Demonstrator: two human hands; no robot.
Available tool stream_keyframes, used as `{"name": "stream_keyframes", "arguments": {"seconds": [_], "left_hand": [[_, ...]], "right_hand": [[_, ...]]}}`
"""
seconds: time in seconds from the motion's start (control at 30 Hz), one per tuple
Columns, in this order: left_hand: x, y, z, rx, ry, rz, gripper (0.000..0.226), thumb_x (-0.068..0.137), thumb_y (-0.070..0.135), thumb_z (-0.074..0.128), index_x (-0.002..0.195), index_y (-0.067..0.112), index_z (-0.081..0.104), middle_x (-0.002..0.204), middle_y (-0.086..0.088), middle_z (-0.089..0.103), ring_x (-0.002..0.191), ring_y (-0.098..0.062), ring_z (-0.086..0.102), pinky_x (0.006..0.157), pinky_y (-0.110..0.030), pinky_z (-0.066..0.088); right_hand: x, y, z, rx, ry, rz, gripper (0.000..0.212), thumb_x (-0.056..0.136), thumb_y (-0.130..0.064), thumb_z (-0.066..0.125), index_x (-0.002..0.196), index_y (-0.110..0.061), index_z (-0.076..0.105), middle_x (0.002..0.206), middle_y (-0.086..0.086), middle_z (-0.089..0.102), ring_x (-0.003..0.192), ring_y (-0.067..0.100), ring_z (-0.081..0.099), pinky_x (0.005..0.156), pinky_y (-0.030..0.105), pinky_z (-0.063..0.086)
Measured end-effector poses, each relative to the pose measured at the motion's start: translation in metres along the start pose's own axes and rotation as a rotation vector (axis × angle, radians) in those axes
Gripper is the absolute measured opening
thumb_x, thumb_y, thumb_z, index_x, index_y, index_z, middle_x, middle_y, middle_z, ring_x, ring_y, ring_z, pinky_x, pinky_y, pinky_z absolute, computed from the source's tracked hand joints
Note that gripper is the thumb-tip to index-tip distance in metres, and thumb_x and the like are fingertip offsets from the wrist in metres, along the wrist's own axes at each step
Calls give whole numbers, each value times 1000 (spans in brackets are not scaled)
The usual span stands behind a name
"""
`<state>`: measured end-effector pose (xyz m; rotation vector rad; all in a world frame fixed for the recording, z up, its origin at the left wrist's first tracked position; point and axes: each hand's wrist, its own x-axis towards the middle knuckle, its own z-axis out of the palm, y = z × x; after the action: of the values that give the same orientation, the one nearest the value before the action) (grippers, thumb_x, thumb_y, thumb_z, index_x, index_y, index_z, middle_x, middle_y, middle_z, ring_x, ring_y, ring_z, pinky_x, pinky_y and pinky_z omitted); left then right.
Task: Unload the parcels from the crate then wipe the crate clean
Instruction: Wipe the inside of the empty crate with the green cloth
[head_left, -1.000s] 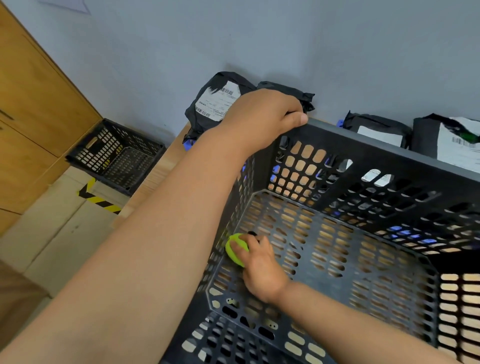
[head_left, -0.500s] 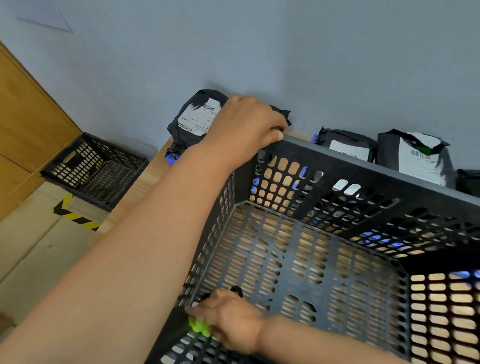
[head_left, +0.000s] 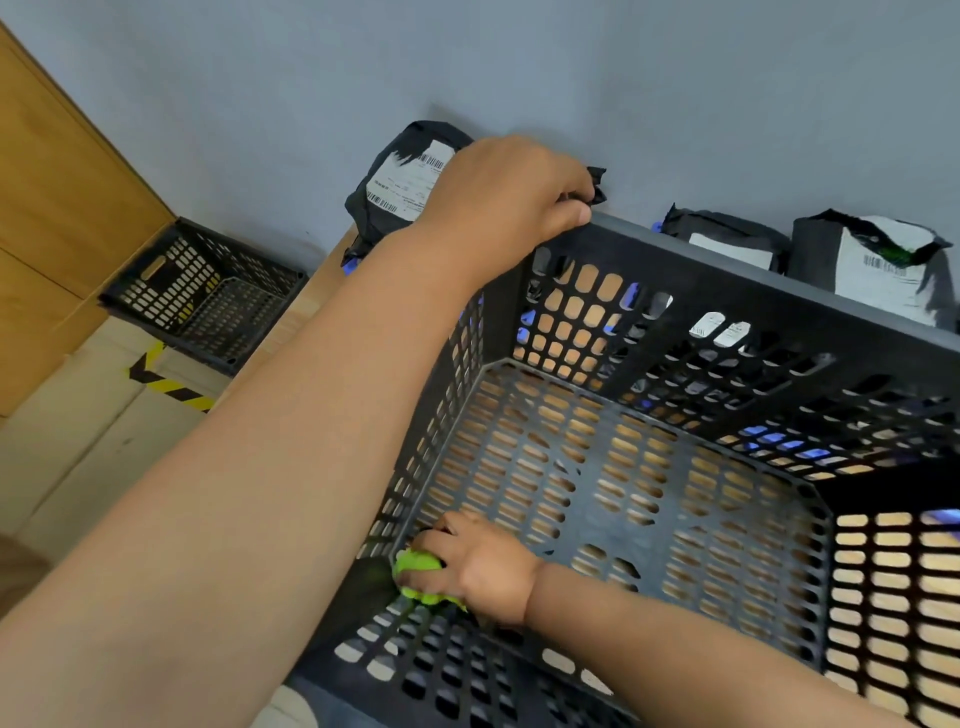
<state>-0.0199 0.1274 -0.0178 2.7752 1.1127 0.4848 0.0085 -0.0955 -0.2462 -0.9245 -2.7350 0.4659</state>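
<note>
A black perforated crate (head_left: 727, 280) stands on a wooden table, with no parcels inside it. My left hand (head_left: 511, 200) grips the crate's far left corner rim. My right hand (head_left: 475, 569) is down inside the crate, closed on a bright green cloth (head_left: 418, 574) pressed against the near left corner of the floor. Behind the crate, along the wall, stand black parcels with white labels: one (head_left: 400, 192) at the left behind my left hand, one (head_left: 727, 241) in the middle, one (head_left: 883, 260) at the right.
A second black crate (head_left: 202, 296) sits on the floor at the left, beside a wooden cabinet (head_left: 57, 218). Yellow and black tape (head_left: 166, 384) marks the floor. The grey wall (head_left: 519, 62) runs close behind the parcels.
My right hand has dragged the green cloth from midway along the crate's left side back to the near left corner. My left hand has kept its grip on the rim.
</note>
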Motion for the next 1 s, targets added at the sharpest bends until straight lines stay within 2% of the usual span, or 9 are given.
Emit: {"name": "stream_keyframes", "arguments": {"seconds": [0.2, 0.33, 0.4, 0.5, 0.6, 0.67, 0.77, 0.9, 1.0], "left_hand": [[0, 11, 4, 58, -38, 119, 34, 93, 43, 42, 116, 26, 63, 101, 2, 68, 96, -21, 59, 86, -38, 43], [4, 29, 11, 106, -55, 180, 31, 96, 41, 39, 113, 26, 60, 98, 2, 65, 95, -23, 57, 84, -38, 40], [5, 43, 21, 106, -88, 204, 33, 97, 41, 38, 123, 29, 53, 106, 1, 63, 102, -24, 56, 87, -39, 37], [5, 52, 31, 105, -110, 237, 43, 99, 43, 35, 141, 34, 36, 121, 5, 57, 110, -21, 50, 93, -39, 32], [5, 49, 31, 50, -128, 238, 44, 100, 40, 33, 143, 37, 32, 121, 8, 56, 110, -19, 48, 94, -37, 28], [6, 47, 30, 32, -147, 234, 43, 100, 39, 32, 143, 37, 32, 119, 9, 57, 110, -18, 48, 94, -37, 27], [5, 48, 31, 13, -151, 219, 43, 99, 39, 33, 142, 38, 34, 118, 9, 58, 109, -18, 48, 94, -36, 27], [5, 48, 31, 7, -160, 211, 43, 99, 39, 33, 142, 39, 34, 121, 10, 57, 109, -17, 48, 94, -35, 26], [5, 47, 31, 11, -168, 213, 43, 99, 40, 33, 142, 39, 33, 122, 11, 57, 110, -16, 48, 95, -35, 26]], "right_hand": [[6, 56, -28, -55, 133, 316, 52, 53, -5, 86, 101, -20, 72, 97, 13, 66, 76, 29, 62, 60, 31, 54], [6, 101, -61, -165, 148, 573, 42, 61, -7, 85, 100, -17, 72, 95, 15, 63, 78, 36, 60, 63, 35, 54], [2, 120, -77, -175, 152, 741, 34, 80, -11, 71, 114, -14, 66, 108, 18, 58, 94, 39, 55, 76, 37, 47], [-9, 122, -73, -223, 127, 682, 52, 82, -19, 71, 130, -13, 53, 126, 23, 52, 104, 43, 51, 81, 49, 50], [-17, 104, -59, -101, -30, 760, 75, 90, -56, 44, 151, -25, 14, 156, 12, 13, 139, 37, 16, 114, 50, 21], [-17, 100, -55, -95, -22, 800, 83, 87, -63, 44, 152, -29, 5, 159, 7, 3, 143, 33, 6, 117, 45, 11], [-13, 98, -56, -95, 10, 805, 74, 89, -41, 56, 151, -24, 19, 156, 12, 18, 137, 38, 21, 111, 47, 23], [-11, 83, -48, -37, 119, 714, 62, 72, 0, 69, 131, -14, 56, 131, 21, 54, 98, 47, 52, 78, 47, 45], [-18, 69, -37, -36, 155, 632, 68, 56, 7, 79, 119, -16, 66, 117, 18, 63, 82, 42, 58, 70, 43, 50]]}}
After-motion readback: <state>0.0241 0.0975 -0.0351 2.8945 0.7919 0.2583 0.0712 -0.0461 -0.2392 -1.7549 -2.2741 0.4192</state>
